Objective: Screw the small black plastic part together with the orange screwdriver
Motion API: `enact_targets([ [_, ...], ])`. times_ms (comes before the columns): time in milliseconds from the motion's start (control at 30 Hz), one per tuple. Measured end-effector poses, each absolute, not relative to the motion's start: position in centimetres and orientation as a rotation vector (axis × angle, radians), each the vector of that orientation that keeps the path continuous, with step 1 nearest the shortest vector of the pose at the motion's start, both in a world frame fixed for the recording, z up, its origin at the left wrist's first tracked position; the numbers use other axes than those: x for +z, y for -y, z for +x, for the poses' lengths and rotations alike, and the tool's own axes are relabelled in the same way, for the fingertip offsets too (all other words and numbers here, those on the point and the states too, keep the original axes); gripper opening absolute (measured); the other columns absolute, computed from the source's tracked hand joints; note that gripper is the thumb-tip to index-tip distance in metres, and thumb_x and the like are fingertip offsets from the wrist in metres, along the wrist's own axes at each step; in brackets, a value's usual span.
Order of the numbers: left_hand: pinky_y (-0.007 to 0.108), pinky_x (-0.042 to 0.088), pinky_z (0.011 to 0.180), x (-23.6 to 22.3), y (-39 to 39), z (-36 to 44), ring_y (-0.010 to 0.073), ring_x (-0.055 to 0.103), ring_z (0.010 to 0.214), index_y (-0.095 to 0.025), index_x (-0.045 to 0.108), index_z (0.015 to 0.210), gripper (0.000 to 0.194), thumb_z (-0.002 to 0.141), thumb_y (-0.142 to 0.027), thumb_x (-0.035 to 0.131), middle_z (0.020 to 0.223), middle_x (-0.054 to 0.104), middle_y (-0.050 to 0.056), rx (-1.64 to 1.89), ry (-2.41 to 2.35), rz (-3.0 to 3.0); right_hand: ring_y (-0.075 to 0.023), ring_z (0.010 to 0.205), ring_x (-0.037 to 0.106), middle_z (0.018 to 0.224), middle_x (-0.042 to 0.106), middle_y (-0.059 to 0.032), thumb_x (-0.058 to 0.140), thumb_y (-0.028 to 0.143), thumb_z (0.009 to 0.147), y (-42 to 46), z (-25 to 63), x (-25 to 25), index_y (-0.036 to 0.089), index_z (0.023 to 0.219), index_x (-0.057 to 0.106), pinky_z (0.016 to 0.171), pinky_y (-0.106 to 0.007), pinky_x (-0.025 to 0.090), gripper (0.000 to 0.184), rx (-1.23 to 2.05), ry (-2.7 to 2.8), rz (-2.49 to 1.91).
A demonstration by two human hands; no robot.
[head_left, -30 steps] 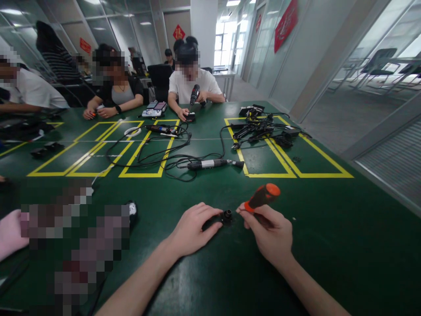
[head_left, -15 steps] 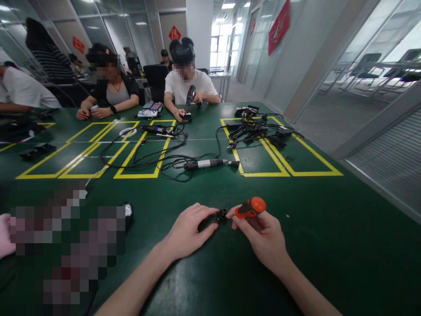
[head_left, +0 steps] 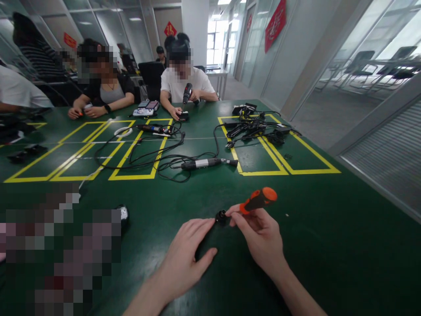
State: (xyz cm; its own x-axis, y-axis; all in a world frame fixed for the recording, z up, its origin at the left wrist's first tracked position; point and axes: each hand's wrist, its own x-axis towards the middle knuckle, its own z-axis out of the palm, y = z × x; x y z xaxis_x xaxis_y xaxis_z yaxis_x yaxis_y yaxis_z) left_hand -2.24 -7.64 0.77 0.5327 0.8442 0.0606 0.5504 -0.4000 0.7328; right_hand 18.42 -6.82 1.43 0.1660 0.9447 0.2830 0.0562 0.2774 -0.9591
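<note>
A small black round part (head_left: 220,216) lies on the green table, between my two hands. My left hand (head_left: 189,248) rests just to its left, thumb apart from the fingers, with the fingertips at the part's edge. I cannot tell whether they touch it. In my right hand (head_left: 259,230) is a screwdriver (head_left: 258,200) with an orange and black handle, tilted up to the right. My right thumb and fingers are closed on its lower end, close to the black part. The screwdriver's tip is hidden by the fingers.
Ahead lies a black and grey corded tool (head_left: 202,163) with looped cable. Tangled black cables (head_left: 253,127) lie at the back right. Yellow tape (head_left: 131,177) marks boxes on the table (head_left: 329,228). Across it, a person (head_left: 187,85) holds a power drill (head_left: 187,93). Blurred-out items lie at left.
My left thumb has moved away from the black part, opening the hand. The screwdriver handle has tipped further to the right. The whole view has shifted slightly.
</note>
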Motion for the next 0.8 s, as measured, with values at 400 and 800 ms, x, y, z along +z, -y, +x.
enact_targets([
  [400, 0.05, 0.041, 0.121, 1.3, 8.4, -1.7, 0.029, 0.055, 0.14, -0.023, 0.045, 0.157, 0.069, 0.094, -0.044, 0.064, 0.156, 0.054, 0.013, 0.628, -1.17, 1.181, -0.0162, 0.059, 0.072, 0.072, 0.074, -0.001, 0.071, 0.019, 0.089, 7.3, 18.7, 2.4, 0.021, 0.09, 0.074, 0.059, -0.026, 0.063, 0.004, 0.789, 1.309, -1.096],
  [800, 0.044, 0.054, 0.104, 1.6, 4.4, -1.8, 0.0299, 0.069, 0.123, -0.021, 0.067, 0.135, 0.042, 0.101, -0.042, 0.056, 0.156, 0.054, 0.014, 0.642, -0.776, 0.709, -0.016, 0.067, 0.074, 0.084, 0.077, -0.0048, 0.07, 0.023, 0.091, 7.3, 18.5, 1.7, 0.022, 0.092, 0.071, 0.066, -0.026, 0.065, 0.002, 0.8, 1.269, -1.044],
])
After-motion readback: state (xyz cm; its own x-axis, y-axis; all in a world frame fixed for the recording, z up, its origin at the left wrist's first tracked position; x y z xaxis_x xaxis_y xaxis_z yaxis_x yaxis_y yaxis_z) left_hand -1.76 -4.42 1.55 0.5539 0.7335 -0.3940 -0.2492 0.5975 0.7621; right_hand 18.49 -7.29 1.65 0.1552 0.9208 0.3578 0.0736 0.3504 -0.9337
